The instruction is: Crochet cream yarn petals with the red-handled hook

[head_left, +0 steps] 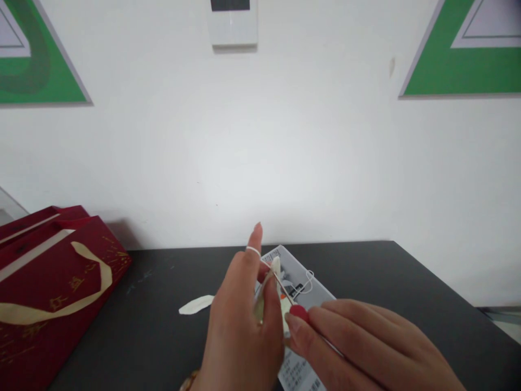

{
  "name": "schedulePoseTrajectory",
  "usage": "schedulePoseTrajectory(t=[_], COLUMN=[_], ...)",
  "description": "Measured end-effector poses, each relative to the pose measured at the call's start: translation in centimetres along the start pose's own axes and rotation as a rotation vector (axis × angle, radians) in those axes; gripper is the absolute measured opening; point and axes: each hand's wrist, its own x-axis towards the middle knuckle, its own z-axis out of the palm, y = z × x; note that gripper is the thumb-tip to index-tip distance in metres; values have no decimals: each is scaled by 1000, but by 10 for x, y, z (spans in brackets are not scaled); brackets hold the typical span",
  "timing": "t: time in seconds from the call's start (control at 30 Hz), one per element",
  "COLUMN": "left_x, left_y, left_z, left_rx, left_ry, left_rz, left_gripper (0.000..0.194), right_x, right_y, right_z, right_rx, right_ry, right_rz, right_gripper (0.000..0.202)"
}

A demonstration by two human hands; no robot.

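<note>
White yarn point(253, 250) loops once round the raised index finger of my left hand point(244, 309). The thumb and other fingers of that hand pinch a small cream piece point(276, 264), mostly hidden behind them. My right hand point(345, 342) is closed on a thin metal crochet hook point(284, 288) with a red grip point(299, 312). Its tip meets the yarn and the cream piece by my left thumb. A loose loop of white yarn point(310, 282) hangs to the right, over a printed white box point(303, 374) that lies beneath my hands.
A flat cream leaf-shaped piece point(196, 305) lies left of my left hand on the dark table point(163, 347). Dark red gift bags point(61, 271) with a cream ribbon handle stand at the left. Behind the table rises a white wall point(260, 146) with green-bordered frames point(468, 76).
</note>
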Motion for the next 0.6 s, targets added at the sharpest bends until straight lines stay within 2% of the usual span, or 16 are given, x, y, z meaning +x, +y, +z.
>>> schedulePoseTrajectory(t=[0.07,0.13,0.27,0.33,0.43,0.53,0.57,0.6], left_x=[8,15,19,17,13,7,5,3], left_y=[-4,-6,-2,2,6,6,6,6], left_z=[-4,-7,-8,-7,-5,-2,-2,-1], left_rx=[-203,-420,-700,-770,-723,-509,-435,-382], left_ry=[-54,-60,-46,-24,43,129,158,183], left_rz=[-82,-165,-270,-288,-232,-108,-66,-31], left_gripper=[59,66,64,63,58,17,10,15], right_x=[1,2,3,2,0,0,0,0], right_y=[5,12,30,37,41,42,42,42], right_z=[0,0,7,10,15,17,17,18], right_rx=[67,199,415,541,693,737,747,763], right_ry=[-6,54,201,235,265,273,269,268], right_rz=[85,85,69,115,239,298,298,297], right_gripper=[19,18,33,37,36,35,34,34])
